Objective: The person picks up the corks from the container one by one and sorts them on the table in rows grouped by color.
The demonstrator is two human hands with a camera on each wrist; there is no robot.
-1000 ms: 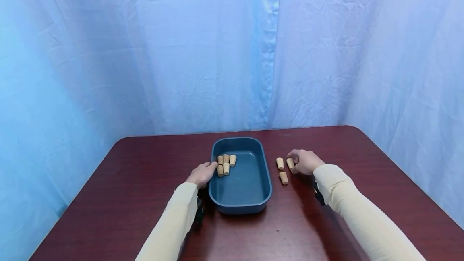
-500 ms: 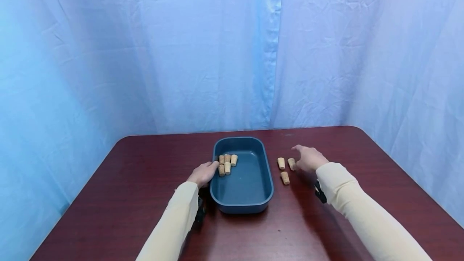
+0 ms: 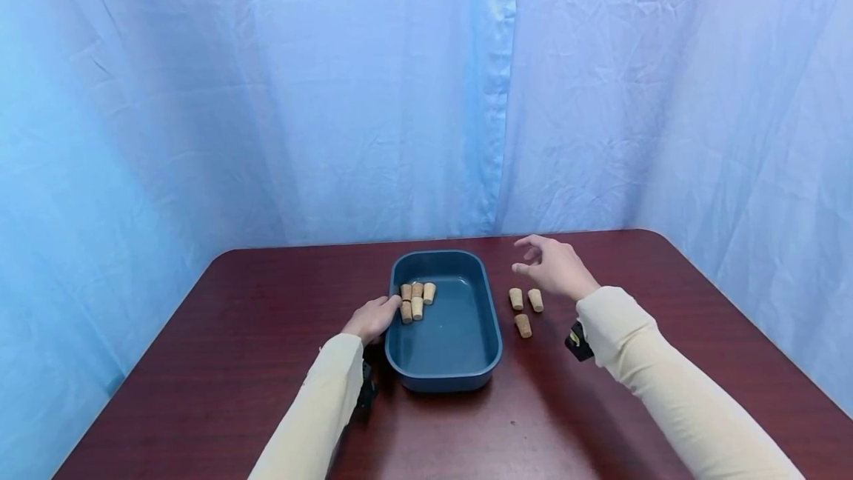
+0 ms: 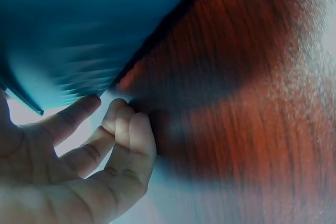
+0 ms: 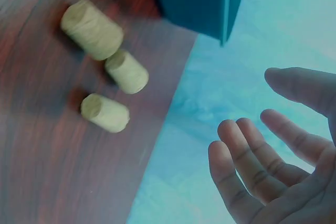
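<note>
A dark blue rectangular tray [image 3: 443,354] stands on the table. My left hand [image 3: 373,317] holds it by the left rim; in the left wrist view a fingertip [image 4: 90,103] meets the ribbed outer wall while other fingers curl beneath. Several cork stoppers [image 3: 417,307] sit together inside, along the tray's left side. To the right of the tray, three more cork stoppers lie on the tabletop: a pale one [image 3: 516,299], another pale one [image 3: 536,301] and a browner one [image 3: 523,326]. Above and behind them hovers my right hand [image 3: 556,265], fingers spread and holding nothing.
The dark red wooden table [image 3: 266,361] has rounded far corners. Pale blue curtains [image 3: 373,95] hang behind it and along both sides. A black wrist device [image 3: 578,341] hangs under the right sleeve.
My right hand has drawn off the right-hand pale cork stopper, lifting up and away toward the far side with its fingers opening. My left hand and the tray stay in place.
</note>
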